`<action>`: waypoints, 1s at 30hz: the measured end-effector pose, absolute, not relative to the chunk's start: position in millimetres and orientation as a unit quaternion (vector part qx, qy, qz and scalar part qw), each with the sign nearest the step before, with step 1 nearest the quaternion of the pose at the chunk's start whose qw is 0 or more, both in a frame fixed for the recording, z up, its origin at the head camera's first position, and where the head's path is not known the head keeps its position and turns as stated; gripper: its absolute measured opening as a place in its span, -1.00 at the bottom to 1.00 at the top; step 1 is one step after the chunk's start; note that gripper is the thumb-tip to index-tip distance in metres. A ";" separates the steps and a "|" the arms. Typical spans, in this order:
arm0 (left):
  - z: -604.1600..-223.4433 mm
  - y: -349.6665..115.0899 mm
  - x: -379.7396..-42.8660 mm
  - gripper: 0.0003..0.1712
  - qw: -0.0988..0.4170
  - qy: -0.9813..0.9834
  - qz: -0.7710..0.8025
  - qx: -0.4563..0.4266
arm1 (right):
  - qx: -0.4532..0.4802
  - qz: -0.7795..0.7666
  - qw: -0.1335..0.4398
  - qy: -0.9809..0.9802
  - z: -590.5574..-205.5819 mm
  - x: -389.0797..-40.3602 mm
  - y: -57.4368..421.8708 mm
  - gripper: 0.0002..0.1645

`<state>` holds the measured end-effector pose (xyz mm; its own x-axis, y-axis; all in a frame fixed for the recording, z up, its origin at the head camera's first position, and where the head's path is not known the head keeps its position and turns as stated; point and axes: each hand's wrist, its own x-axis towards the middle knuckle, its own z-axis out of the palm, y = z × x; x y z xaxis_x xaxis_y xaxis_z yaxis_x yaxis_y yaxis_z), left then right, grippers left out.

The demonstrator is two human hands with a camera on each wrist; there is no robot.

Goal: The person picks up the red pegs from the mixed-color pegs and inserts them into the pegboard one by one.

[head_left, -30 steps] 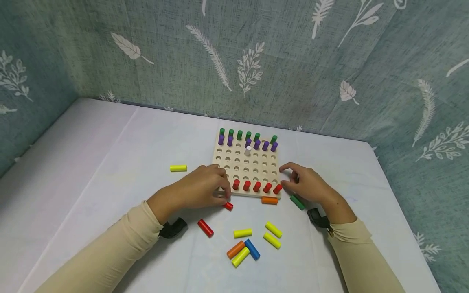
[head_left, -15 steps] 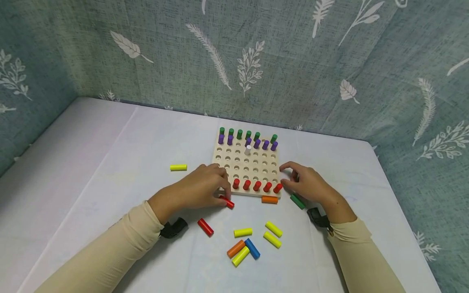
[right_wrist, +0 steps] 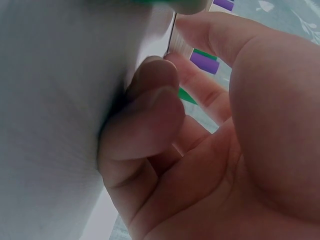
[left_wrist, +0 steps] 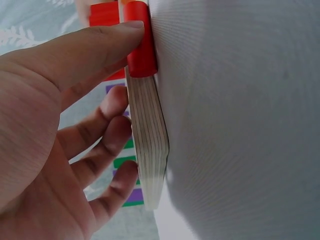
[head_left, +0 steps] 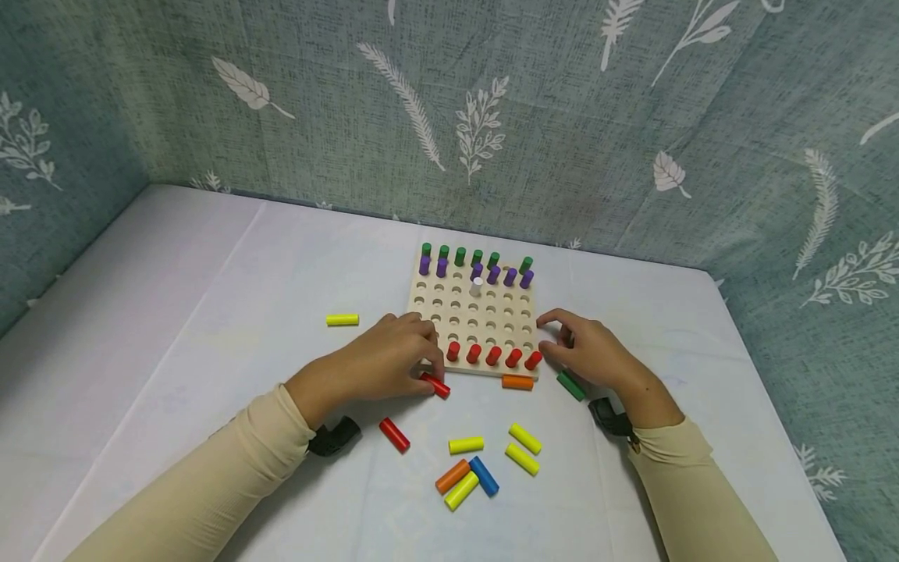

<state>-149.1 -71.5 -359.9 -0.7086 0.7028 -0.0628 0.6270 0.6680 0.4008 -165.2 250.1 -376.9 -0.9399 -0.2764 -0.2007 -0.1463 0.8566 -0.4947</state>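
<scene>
Seen from the head view, the red peg [head_left: 437,385] lies tilted just off the wooden board [head_left: 481,316] at about seven o'clock from its middle. The left hand [head_left: 393,355] pinches it, thumb on its side and index finger behind. The right hand [head_left: 593,351], at four o'clock, grips nothing; its fingers are bent, thumb and a fingertip at the board's side.

On the board, six green pegs [head_left: 460,256] stand along twelve o'clock, with six purple pegs [head_left: 494,275] next inward, then a white peg [head_left: 476,286]; five standing red pegs [head_left: 494,356] show along six o'clock. An orange peg [head_left: 517,382] lies at five o'clock, a loose green peg [head_left: 571,385] at four, and a yellow peg [head_left: 342,319] at nine. A blue peg [head_left: 484,476] lies at six o'clock, farther out.
</scene>
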 end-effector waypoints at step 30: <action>-364.0 -70.8 -148.9 -0.85 0.089 0.909 0.172 0.370 | -0.096 -0.240 0.125 0.958 -377.4 -165.4 248.6 -0.58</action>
